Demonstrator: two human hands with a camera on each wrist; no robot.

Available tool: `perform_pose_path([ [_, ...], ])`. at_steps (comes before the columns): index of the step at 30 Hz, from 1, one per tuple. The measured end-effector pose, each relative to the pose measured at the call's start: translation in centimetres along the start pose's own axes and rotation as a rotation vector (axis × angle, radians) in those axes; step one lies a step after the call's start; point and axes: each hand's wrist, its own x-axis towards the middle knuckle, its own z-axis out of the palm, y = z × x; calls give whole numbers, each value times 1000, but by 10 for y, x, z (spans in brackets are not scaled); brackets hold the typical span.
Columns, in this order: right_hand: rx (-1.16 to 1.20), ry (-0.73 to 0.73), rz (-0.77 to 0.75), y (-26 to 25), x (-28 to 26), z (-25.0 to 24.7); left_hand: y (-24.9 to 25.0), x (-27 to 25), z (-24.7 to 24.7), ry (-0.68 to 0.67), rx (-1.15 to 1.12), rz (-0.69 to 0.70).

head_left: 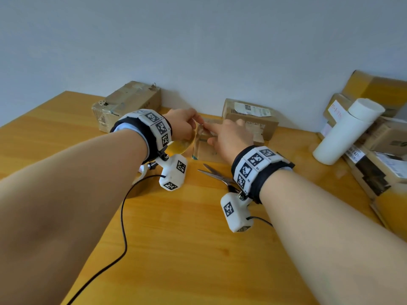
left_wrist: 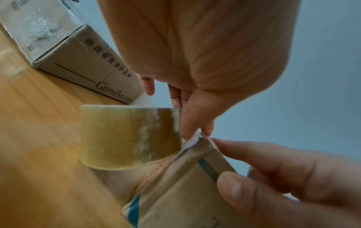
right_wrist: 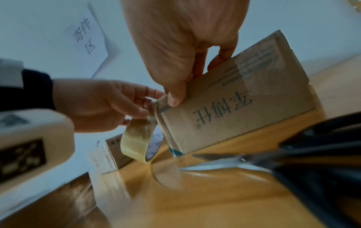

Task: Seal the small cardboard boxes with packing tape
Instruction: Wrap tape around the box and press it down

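My left hand [head_left: 180, 126] holds the tape roll [head_left: 181, 146], fingers curled through its core, just at 9 o'clock of the small box [right_wrist: 234, 111] standing at mid-table [head_left: 198, 249]. My right hand [head_left: 231, 139] grips the box's top edge, thumb [right_wrist: 175, 94] pressing the tape end onto its near corner. Scissors [head_left: 218, 175] lie at 6 o'clock of the box, blades parted. More boxes [head_left: 251, 117] sit toward 12 o'clock by the wall

This looks like a parcel sending corner: brown cardboard boxes with printed shipping labels [head_left: 250, 116] are stacked on an orange wooden table [head_left: 176, 249] against a plain wall, where a white paper sign with handwritten characters [right_wrist: 86, 37] hangs.
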Motion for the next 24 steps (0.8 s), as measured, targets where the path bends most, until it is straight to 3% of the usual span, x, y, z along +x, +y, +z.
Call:
perform_pose_path([
  [4, -112, 15, -38, 1, -6, 4, 5, -1, 6, 92, -73, -106],
  [8, -99, -75, -8, 1, -3, -5, 8, -4, 16, 144, 65, -48],
  [13, -134, -27, -27, -3, -7, 1, 8, 1, 17, 185, -9, -137],
  [18, -161, -99, -23, -2, 5, -6, 6, 2, 10, 247, 37, -267],
  [24, -179, -233, 1, -11, 20, -16, 9, 3, 10, 269, 58, -303],
])
